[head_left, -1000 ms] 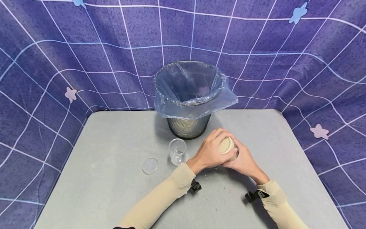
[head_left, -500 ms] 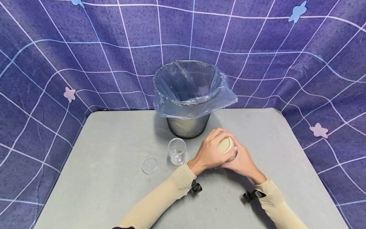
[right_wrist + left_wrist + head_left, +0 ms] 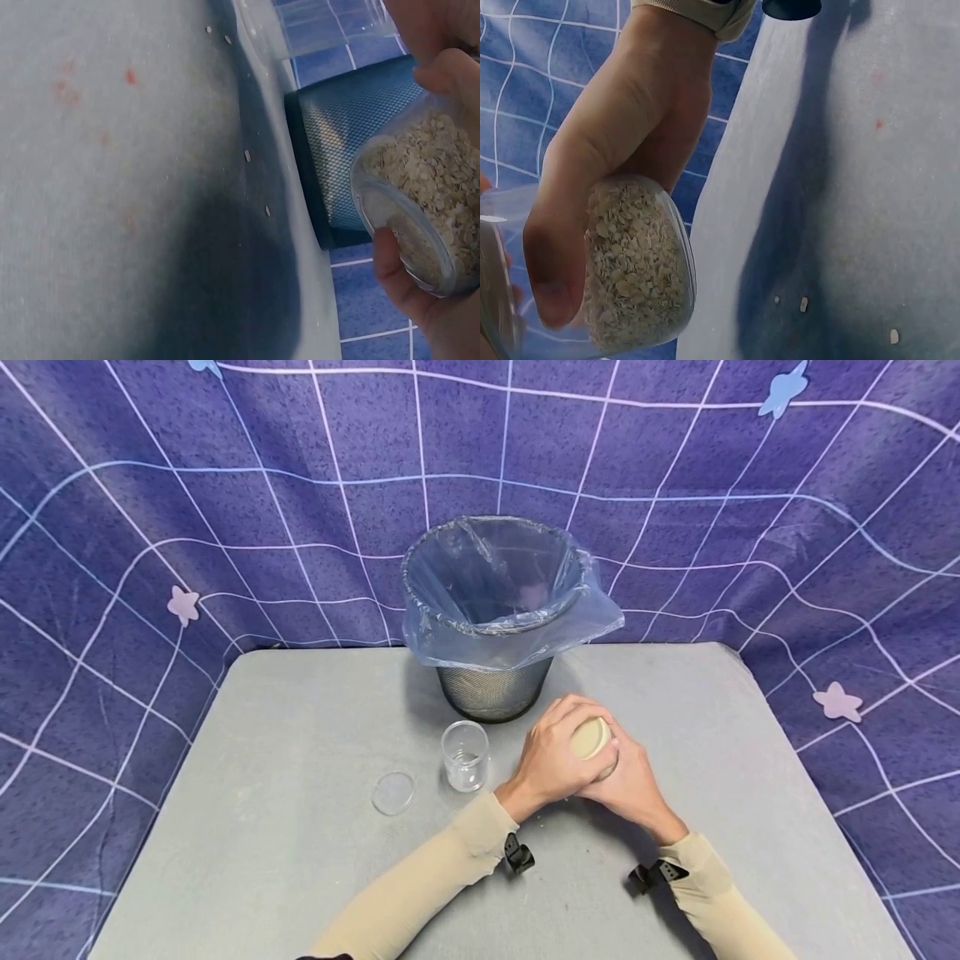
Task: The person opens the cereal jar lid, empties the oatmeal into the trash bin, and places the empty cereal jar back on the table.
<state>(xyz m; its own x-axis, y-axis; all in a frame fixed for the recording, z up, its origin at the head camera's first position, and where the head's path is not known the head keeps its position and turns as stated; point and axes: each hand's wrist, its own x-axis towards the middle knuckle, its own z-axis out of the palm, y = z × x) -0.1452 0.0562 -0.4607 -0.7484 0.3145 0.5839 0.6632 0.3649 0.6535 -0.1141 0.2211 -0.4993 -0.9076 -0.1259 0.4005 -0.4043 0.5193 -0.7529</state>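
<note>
Both hands hold a clear jar of oat flakes (image 3: 636, 270), raised above the table, with a cream lid (image 3: 589, 737) on its upper end. My left hand (image 3: 551, 753) wraps round the jar near the lid, its thumb lying along the clear side in the left wrist view. From the right and below, my right hand (image 3: 632, 783) grips the jar, with fingers (image 3: 401, 281) against its base in the right wrist view. Oats fill the lower part of the jar. To the left of the hands stands an open clear jar (image 3: 466, 758), with a clear round disc (image 3: 393, 793) lying flat beside it.
Behind the hands stands a mesh bin (image 3: 491, 692) lined with a blue plastic bag (image 3: 495, 647). A few loose flakes (image 3: 804, 304) lie on the grey tabletop (image 3: 285, 827). A purple gridded curtain (image 3: 300, 518) encloses the back and sides.
My right wrist and forearm have shifted a little to the left, and the lidded jar has moved slightly with the hands. Both hands keep their hold. The other things have not moved.
</note>
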